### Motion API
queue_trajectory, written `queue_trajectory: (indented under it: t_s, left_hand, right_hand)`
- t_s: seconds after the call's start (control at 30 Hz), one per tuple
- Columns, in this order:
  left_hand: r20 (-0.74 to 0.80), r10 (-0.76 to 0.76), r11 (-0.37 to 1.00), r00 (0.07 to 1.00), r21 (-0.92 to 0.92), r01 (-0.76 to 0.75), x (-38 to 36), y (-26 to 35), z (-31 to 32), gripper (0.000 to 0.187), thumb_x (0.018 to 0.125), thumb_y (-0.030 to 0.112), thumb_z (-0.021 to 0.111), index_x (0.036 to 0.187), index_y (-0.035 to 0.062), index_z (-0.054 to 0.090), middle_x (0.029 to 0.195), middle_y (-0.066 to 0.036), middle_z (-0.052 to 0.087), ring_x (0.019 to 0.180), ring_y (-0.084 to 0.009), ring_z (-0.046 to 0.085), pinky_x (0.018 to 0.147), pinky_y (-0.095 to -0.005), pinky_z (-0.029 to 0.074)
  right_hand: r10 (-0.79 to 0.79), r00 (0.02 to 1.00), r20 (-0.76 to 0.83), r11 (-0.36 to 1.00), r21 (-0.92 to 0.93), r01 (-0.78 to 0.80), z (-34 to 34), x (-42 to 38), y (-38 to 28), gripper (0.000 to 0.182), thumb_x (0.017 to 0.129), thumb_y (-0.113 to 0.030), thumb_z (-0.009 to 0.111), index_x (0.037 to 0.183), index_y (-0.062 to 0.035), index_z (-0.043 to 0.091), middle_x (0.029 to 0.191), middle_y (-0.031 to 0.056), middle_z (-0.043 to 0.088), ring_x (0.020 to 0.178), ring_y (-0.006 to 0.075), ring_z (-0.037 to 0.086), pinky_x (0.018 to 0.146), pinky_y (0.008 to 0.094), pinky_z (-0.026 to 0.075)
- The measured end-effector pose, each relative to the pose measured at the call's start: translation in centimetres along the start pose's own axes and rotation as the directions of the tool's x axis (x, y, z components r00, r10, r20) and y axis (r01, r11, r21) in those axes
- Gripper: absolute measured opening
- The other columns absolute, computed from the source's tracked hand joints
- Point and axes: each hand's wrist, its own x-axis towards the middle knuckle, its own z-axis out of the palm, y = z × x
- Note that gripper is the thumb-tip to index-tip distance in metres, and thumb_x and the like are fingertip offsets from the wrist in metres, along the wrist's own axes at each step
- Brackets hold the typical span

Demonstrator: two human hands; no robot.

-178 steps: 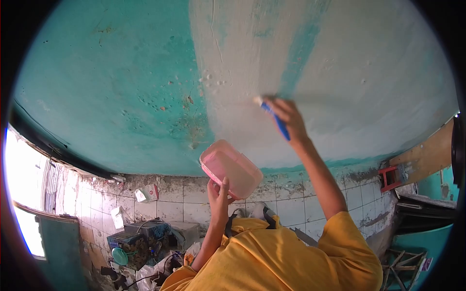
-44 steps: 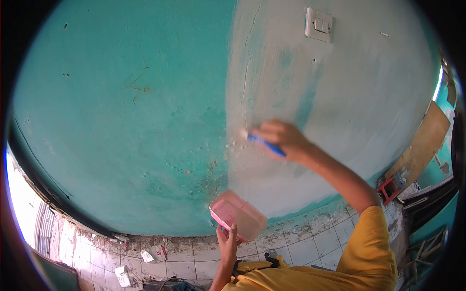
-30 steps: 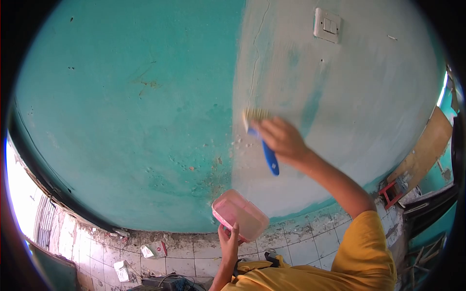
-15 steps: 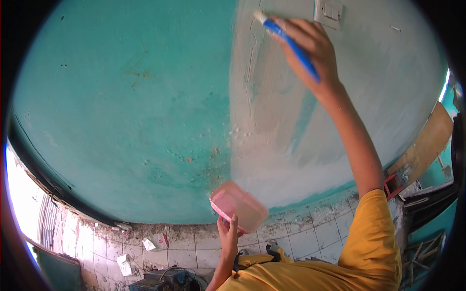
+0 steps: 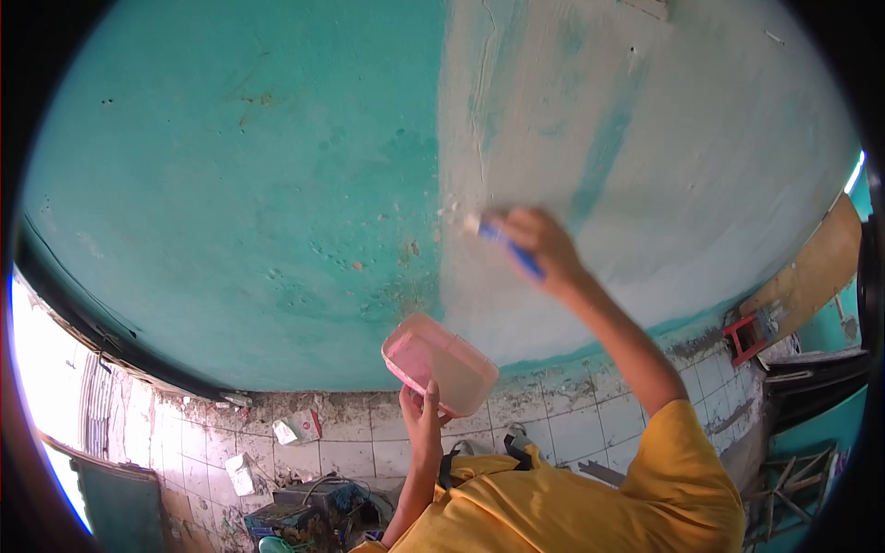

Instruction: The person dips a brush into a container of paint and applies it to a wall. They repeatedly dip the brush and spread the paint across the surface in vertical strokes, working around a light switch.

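My right hand (image 5: 539, 244) is closed around the blue handle of a paintbrush (image 5: 510, 247). The brush's pale bristles are at the wall, just right of the border between green and whitish paint. Lower down, my left hand (image 5: 423, 415) grips a pink plastic container (image 5: 441, 361) by its near side, tilted so its inside shows. Pale paint covers part of the container's inside. The wall (image 5: 304, 212) is bare green on the left, with flaking spots near the border. On the right, the whitish coat is streaky and a green strip shows through.
A light switch (image 5: 650, 7) is cut off at the top edge. Below lies a dirty tiled floor (image 5: 346, 458) with white packets (image 5: 240, 475) and a dark machine-like box (image 5: 318, 511). A red stool (image 5: 743, 339) and a board (image 5: 816, 263) stand at the right.
My right hand has swept the paintbrush down the wall from near the light switch. The view has tilted down a little, and my left hand still holds the pink container.
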Motion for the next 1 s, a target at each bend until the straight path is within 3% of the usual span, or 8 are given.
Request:
queue_trajectory:
  t_s: [0.1,0.2,0.33,0.43,0.57,0.77,0.83,1.0]
  left_hand:
    - [0.009,-0.001,1.000,1.000,0.003,0.001,0.0,-0.1,0.1,0.078,0.098,0.048,0.066,0.149,0.0016,0.031,0.134,-0.017,0.055,0.107,-0.0273,0.068,0.078,-0.0405,0.063]
    - [-0.004,0.002,1.000,1.000,0.004,-0.002,0.0,-0.3,0.2,0.078,0.098,0.049,0.066,0.149,0.0013,0.031,0.134,-0.018,0.054,0.107,-0.0276,0.068,0.079,-0.0403,0.063]
    - [-0.013,-0.012,1.000,1.000,0.012,0.012,0.0,-0.1,0.1,0.078,0.098,0.049,0.066,0.148,0.0010,0.032,0.135,-0.018,0.054,0.108,-0.0278,0.068,0.079,-0.0399,0.063]
    - [-0.019,-0.018,0.999,1.000,0.027,0.018,0.2,0.3,0.0,0.078,0.098,0.050,0.066,0.148,0.0009,0.033,0.135,-0.017,0.054,0.109,-0.0279,0.068,0.080,-0.0395,0.063]
    - [0.000,-0.001,0.999,1.000,0.047,0.001,0.6,0.1,-0.2,0.078,0.097,0.051,0.066,0.148,0.0009,0.033,0.133,-0.016,0.054,0.110,-0.0276,0.067,0.080,-0.0392,0.062]
    - [0.022,-0.035,0.999,0.999,0.016,0.035,0.7,0.3,0.1,0.083,0.096,0.047,0.071,0.151,0.0016,0.029,0.134,-0.017,0.052,0.112,-0.0250,0.062,0.075,-0.0369,0.062]
    - [0.024,-0.041,0.999,0.999,0.018,0.041,0.6,0.5,0.4,0.083,0.096,0.047,0.071,0.151,0.0015,0.029,0.135,-0.017,0.052,0.112,-0.0250,0.063,0.075,-0.0371,0.062]
    - [0.030,-0.041,0.996,0.999,0.082,0.039,0.3,0.8,0.7,0.084,0.097,0.054,0.066,0.151,0.0009,0.031,0.134,-0.016,0.052,0.114,-0.0287,0.065,0.083,-0.0401,0.061]
  right_hand:
    - [-0.093,0.917,-0.387,0.987,-0.158,0.033,-5.3,4.7,0.1,0.038,0.087,-0.010,0.074,0.125,-0.0134,0.070,0.102,0.0058,0.067,0.092,0.0275,0.061,0.078,0.0369,0.053]
    - [-0.119,0.851,-0.511,0.962,-0.273,-0.029,-5.8,5.1,-1.1,0.040,0.087,-0.009,0.074,0.126,-0.0141,0.071,0.105,0.0038,0.067,0.092,0.0267,0.062,0.079,0.0370,0.053]
    - [-0.015,0.932,-0.362,0.975,-0.213,-0.067,3.1,-2.7,-0.9,0.048,0.081,-0.002,0.068,0.128,-0.0096,0.069,0.106,0.0049,0.065,0.088,0.0257,0.061,0.077,0.0376,0.050]
    - [0.090,0.994,-0.069,0.985,-0.143,-0.099,9.2,-9.7,-1.9,0.043,0.083,-0.008,0.068,0.127,-0.0099,0.068,0.103,0.0044,0.062,0.088,0.0251,0.059,0.078,0.0385,0.051]
    - [0.042,0.997,0.060,0.999,0.006,-0.043,9.4,-11.3,-1.0,0.044,0.085,-0.008,0.068,0.129,-0.0122,0.068,0.107,0.0031,0.063,0.093,0.0242,0.060,0.082,0.0374,0.052]
    - [-0.012,0.983,-0.185,0.985,-0.172,-0.021,-2.0,-1.2,1.4,0.049,0.083,-0.002,0.069,0.131,-0.0141,0.068,0.109,0.0032,0.065,0.093,0.0257,0.062,0.084,0.0380,0.053]
    - [-0.047,0.885,-0.464,0.965,-0.248,-0.079,-4.0,0.7,0.7,0.050,0.083,-0.002,0.069,0.132,-0.0133,0.068,0.111,0.0031,0.067,0.091,0.0254,0.063,0.082,0.0381,0.052]
    - [0.012,0.932,-0.362,0.973,-0.209,-0.093,3.8,-5.2,0.5,0.051,0.082,-0.002,0.068,0.132,-0.0123,0.068,0.112,0.0033,0.067,0.090,0.0250,0.062,0.078,0.0387,0.050]
